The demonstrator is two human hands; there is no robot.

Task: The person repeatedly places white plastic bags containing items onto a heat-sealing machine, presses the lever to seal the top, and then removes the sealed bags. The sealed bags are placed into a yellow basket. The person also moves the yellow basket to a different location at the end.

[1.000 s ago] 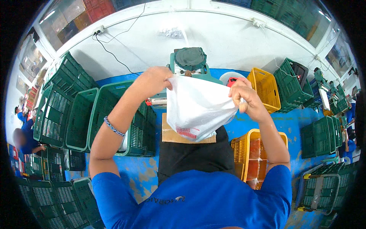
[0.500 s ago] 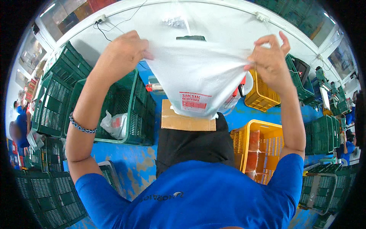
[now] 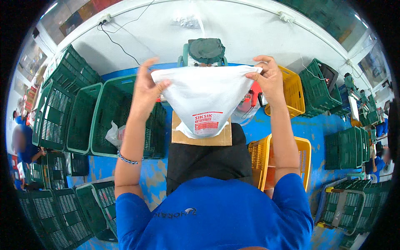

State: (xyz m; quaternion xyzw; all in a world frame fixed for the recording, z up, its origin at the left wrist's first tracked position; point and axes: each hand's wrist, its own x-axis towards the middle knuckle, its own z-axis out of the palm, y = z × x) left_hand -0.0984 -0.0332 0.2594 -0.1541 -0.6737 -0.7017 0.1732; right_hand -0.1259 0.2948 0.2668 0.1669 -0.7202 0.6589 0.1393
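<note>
A white plastic bag (image 3: 200,93) with red print hangs stretched wide between my hands, its top edge taut. My left hand (image 3: 146,89) has the bag's left upper corner between thumb and fingers, and the fingers are slightly blurred. The right upper corner is pinched by my right hand (image 3: 268,81), thumb in front. The bag narrows downward, and its bottom rests on a flat brown cardboard piece (image 3: 202,140) by my black-clad lap. Whatever the bag contains is hidden. Beyond it stands a green machine (image 3: 184,54) topped with a dark green cloth (image 3: 206,50).
Green crates (image 3: 111,104) stand at the left, one holding a white bag (image 3: 113,134). A yellow crate (image 3: 307,160) with reddish packs is beside my right leg; another yellow crate (image 3: 293,89) stands farther off. A red tool (image 3: 255,95) lies right of the bag. People work at both sides.
Both hands have come lower and closer together, still at the bag's corners. The bag's top edge has dropped, uncovering the machine and green cloth behind.
</note>
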